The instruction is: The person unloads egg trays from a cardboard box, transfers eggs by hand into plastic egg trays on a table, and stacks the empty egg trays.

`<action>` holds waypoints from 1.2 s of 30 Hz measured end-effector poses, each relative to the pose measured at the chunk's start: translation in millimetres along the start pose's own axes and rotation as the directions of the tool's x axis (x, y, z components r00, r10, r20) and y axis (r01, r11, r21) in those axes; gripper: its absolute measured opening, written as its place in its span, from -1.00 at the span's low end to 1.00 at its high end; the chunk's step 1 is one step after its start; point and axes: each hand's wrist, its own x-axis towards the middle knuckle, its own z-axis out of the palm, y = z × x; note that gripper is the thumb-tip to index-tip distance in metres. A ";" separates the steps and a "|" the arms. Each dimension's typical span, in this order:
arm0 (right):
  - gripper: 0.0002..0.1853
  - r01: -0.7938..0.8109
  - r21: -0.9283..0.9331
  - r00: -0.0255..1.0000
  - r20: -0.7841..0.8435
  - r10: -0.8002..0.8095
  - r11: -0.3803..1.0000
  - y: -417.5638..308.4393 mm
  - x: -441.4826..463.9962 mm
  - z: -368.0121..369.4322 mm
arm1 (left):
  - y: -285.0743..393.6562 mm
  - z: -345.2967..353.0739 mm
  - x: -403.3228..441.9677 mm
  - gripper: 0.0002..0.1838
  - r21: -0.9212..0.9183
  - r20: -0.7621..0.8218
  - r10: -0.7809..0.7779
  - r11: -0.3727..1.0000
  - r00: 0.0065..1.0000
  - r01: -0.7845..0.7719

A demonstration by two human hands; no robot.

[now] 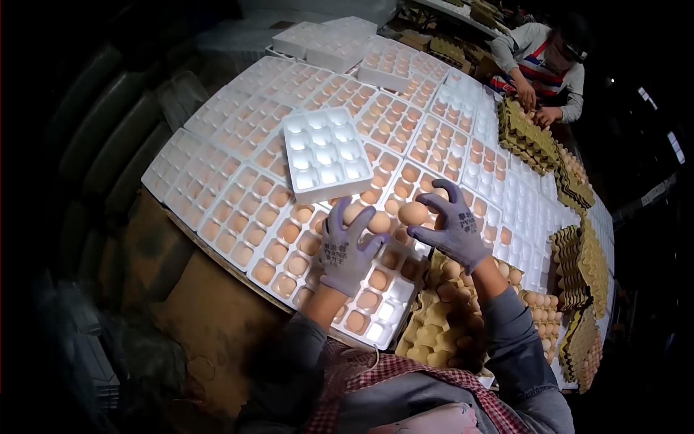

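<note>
Both my hands wear grey-purple work gloves with dark print. My right hand [457, 230] pinches a brown egg [413, 214] between thumb and fingers, above the foam trays. My left hand [345, 249] has its fingers bent around two eggs, one egg [379, 222] by the thumb and another egg [353, 214] between the fingers. Below them lies a white foam egg tray [385, 312], partly filled, with several bare cells near its right edge. At my right forearm stands a pulp egg tray [434, 323] with eggs in part of it.
White foam trays full of eggs [242, 217] cover the table. An inverted-looking white foam piece [329, 152] rests on them. Pulp tray stacks [571, 264] line the right side. Across the table, a co-worker [546, 69] handles eggs at a pulp tray stack [526, 134].
</note>
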 end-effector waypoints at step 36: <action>-0.59 -0.579 0.264 0.793 -0.038 0.608 0.771 15.4 -169.5 -71.2 | -113.7 65.1 157.5 -0.37 -0.042 0.704 0.301 0.922 0.643 -0.384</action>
